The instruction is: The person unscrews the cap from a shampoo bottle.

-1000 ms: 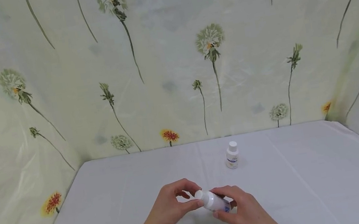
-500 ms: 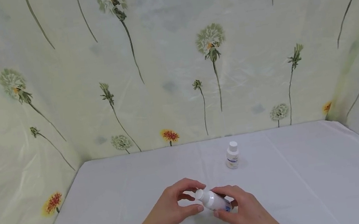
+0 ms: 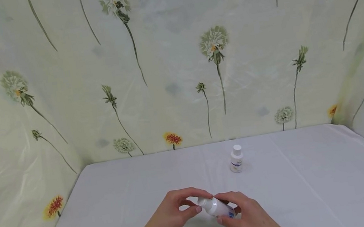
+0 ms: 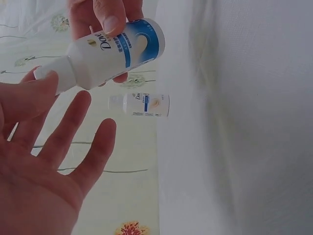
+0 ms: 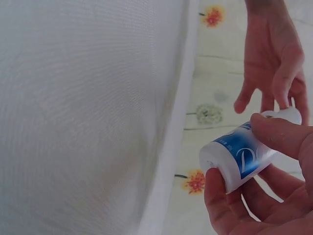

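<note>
The right hand gripped a white bottle above the bench; the left hand pinched its cap, other fingers spread; a second bottle stood behind

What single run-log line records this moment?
right hand: grips white bottle | left hand: pinches its cap | second bottle: upright on table

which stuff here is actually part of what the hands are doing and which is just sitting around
In use:
- held bottle, white with a blue label, gripped by the right hand
- its cap, pinched by the left hand

Lying about:
- second bottle, upright, further back on the table
- flowered backdrop
</note>
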### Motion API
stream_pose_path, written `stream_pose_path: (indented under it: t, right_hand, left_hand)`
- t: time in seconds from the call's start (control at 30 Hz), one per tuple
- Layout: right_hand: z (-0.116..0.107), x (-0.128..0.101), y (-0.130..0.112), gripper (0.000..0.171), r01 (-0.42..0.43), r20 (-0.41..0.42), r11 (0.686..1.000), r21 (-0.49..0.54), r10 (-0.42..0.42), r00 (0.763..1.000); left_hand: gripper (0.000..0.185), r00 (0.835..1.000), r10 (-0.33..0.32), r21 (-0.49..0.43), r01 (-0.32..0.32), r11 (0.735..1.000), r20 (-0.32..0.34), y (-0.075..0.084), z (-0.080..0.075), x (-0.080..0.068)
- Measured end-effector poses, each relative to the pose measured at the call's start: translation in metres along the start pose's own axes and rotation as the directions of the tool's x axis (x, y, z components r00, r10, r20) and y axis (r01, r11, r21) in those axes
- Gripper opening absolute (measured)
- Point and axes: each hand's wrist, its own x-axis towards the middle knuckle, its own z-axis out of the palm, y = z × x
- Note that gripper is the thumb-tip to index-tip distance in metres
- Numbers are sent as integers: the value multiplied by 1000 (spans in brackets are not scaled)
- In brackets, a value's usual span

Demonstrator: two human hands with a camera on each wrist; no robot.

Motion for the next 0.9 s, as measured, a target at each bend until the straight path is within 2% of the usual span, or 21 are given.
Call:
stream_pose_path:
  t: [0.27, 0.4, 0.57, 0.77, 0.9]
  right_hand:
    - [0, 1, -1, 43, -4, 12, 1000, 11, 4, 1000]
    - [0, 0, 0, 42, 21, 5, 1000, 4, -21, 1000]
    - [1, 0, 0, 41, 43, -1, 999, 10, -43, 999]
    - [1, -2, 1, 40, 72, -14, 997, -2, -72, 997]
    - [1, -2, 1, 42, 74, -11, 997, -10, -74, 997]
  left_hand:
    - [29, 1000, -10, 41, 10, 999, -17, 1, 1, 0]
    - [22, 997, -57, 67, 60, 996, -49, 1, 3, 1]
    - [21, 990, -97, 110, 108, 988, -98, 2, 5, 3]
    - [27, 992, -79, 113, 90, 989, -97, 2, 5, 3]
    - [35, 998, -29, 93, 34, 995, -62, 1, 3, 1]
